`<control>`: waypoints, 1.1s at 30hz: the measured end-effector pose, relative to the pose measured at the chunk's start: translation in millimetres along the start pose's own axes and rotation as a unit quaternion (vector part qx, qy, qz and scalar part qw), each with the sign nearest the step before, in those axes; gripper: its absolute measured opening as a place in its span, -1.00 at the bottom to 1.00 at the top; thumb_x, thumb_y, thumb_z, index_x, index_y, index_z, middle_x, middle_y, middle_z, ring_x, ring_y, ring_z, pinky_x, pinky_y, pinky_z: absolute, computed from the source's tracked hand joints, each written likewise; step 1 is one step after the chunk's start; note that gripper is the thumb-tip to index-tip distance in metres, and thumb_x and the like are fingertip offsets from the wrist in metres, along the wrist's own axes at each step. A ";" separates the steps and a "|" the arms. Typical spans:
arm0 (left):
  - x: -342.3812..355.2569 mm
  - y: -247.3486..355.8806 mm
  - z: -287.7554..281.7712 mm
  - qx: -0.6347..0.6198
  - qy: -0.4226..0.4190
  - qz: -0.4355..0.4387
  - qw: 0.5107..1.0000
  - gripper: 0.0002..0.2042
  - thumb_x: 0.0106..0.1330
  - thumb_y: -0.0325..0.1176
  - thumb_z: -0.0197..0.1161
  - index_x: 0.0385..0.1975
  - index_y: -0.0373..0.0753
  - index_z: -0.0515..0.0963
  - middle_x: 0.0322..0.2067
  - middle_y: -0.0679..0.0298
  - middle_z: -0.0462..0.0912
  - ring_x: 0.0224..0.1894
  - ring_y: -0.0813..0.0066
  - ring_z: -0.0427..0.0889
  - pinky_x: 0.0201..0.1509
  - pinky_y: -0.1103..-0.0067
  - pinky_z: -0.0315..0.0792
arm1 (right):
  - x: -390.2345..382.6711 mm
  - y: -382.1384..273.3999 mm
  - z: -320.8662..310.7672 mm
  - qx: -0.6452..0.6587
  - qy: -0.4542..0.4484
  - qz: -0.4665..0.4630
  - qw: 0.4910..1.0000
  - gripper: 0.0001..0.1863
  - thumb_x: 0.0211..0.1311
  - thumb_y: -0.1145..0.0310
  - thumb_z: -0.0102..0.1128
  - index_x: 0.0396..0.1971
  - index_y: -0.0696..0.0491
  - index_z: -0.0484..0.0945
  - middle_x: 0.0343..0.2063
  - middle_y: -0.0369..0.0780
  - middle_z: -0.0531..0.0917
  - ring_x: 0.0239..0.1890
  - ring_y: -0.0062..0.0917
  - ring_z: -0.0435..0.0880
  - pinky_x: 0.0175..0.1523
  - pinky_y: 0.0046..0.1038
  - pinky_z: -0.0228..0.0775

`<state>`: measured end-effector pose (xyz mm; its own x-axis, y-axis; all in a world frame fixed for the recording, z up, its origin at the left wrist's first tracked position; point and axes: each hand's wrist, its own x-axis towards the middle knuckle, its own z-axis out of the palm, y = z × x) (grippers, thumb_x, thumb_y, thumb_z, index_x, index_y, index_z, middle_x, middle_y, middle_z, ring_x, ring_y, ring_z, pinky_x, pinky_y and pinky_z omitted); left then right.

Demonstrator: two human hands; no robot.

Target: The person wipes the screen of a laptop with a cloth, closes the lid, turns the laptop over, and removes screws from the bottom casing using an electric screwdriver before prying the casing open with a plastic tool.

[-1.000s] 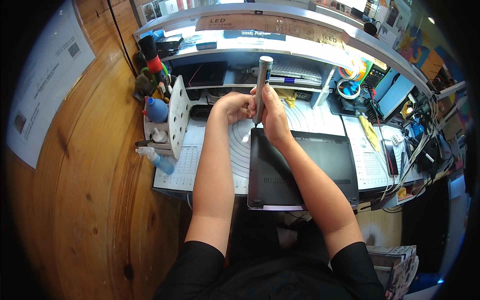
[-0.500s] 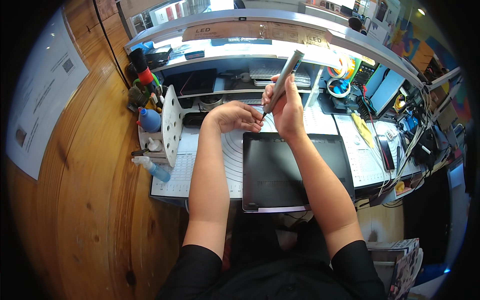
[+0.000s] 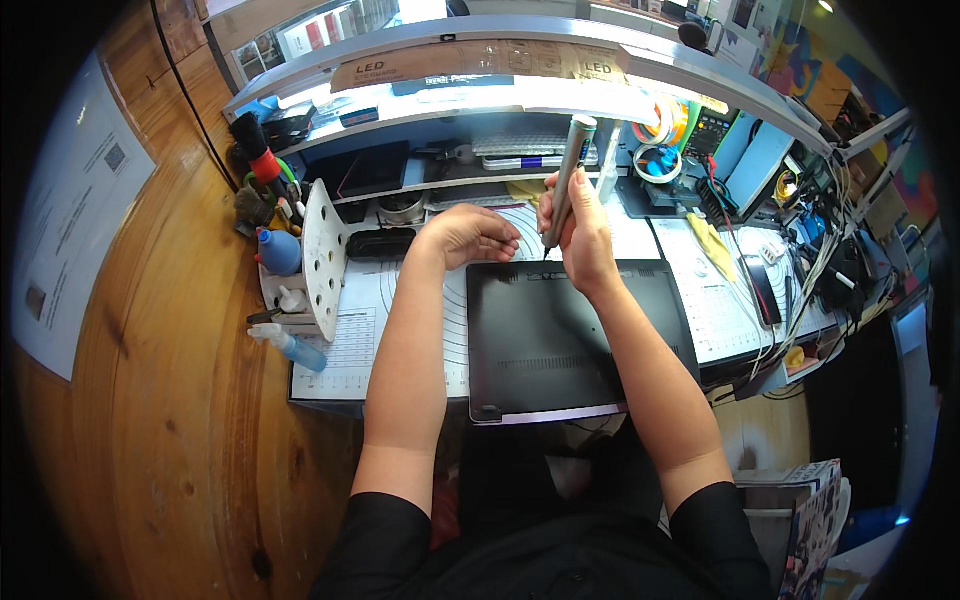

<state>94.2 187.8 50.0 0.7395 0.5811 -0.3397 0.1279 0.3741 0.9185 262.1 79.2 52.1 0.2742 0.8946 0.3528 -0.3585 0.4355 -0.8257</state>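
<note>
A black laptop (image 3: pixel 530 340) lies underside up on a white printed work mat (image 3: pixel 430 385), its vents showing. My right hand (image 3: pixel 583 232) grips a grey pen-shaped electric screwdriver (image 3: pixel 570 170), held nearly upright. Its thin dark bit points down at the laptop's far edge; whether the tip touches a screw there is too small to tell. Just beyond the laptop's far left corner is my left hand (image 3: pixel 472 237), its fingers curled and drawn together. Anything pinched in those fingertips is too small to make out.
At left stand a white perforated tool holder (image 3: pixel 325 260), a blue squeeze bottle (image 3: pixel 280 252) and a clear spray bottle (image 3: pixel 290 347). A black case (image 3: pixel 382 243) lies behind my left wrist. A yellow cloth (image 3: pixel 712 247), a phone (image 3: pixel 761 290) and tangled cables (image 3: pixel 845 230) fill the right side.
The screwdriver's bit has left my left fingertips and come to the laptop's far edge, a little to the right. My left hand now sits apart from it. The whole view has shifted slightly.
</note>
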 end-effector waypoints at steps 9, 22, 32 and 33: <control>8.2 -5.4 -2.6 -0.080 0.013 0.016 0.997 -0.85 0.24 -0.53 0.35 -0.25 -0.47 0.65 -0.30 0.06 0.72 -0.25 0.36 0.74 -0.04 0.50 0.66 | -6.7 7.5 -4.2 -0.034 -0.012 -0.007 0.999 -0.57 0.62 -0.01 -0.20 -0.03 0.07 0.45 -0.48 -0.33 0.49 -0.44 -0.69 0.40 -0.34 -0.63 0.19; 6.2 -3.4 2.5 -0.052 0.018 0.002 0.998 -0.84 0.27 -0.46 0.34 -0.28 -0.45 0.67 -0.34 0.10 0.73 -0.30 0.38 0.74 -0.07 0.53 0.67 | -8.2 9.3 -2.1 -0.075 -0.035 -0.020 0.996 -0.56 0.62 -0.02 -0.17 -0.07 0.07 0.49 -0.49 -0.38 0.48 -0.46 -0.75 0.36 -0.36 -0.65 0.15; 8.4 -2.5 5.6 -0.031 -0.004 -0.019 0.999 -0.81 0.27 -0.46 0.33 -0.24 -0.48 0.64 -0.31 0.08 0.71 -0.25 0.36 0.74 -0.07 0.51 0.68 | -7.8 8.0 -2.5 -0.061 -0.030 -0.012 0.998 -0.57 0.61 0.00 -0.17 -0.06 0.07 0.49 -0.48 -0.37 0.49 -0.45 -0.75 0.37 -0.34 -0.66 0.16; 8.7 -2.6 5.9 -0.027 -0.011 -0.021 0.999 -0.81 0.28 -0.45 0.32 -0.24 -0.49 0.63 -0.30 0.06 0.71 -0.24 0.35 0.74 -0.06 0.50 0.68 | -7.6 7.9 -2.8 -0.063 -0.030 -0.012 0.998 -0.58 0.61 0.00 -0.16 -0.07 0.07 0.49 -0.48 -0.37 0.49 -0.45 -0.75 0.37 -0.34 -0.66 0.16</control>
<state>104.2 187.5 45.9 0.7491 0.5474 -0.3731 0.1249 0.4364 0.8911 259.7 75.6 41.7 0.2266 0.8897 0.3962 -0.2366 0.4449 -0.8638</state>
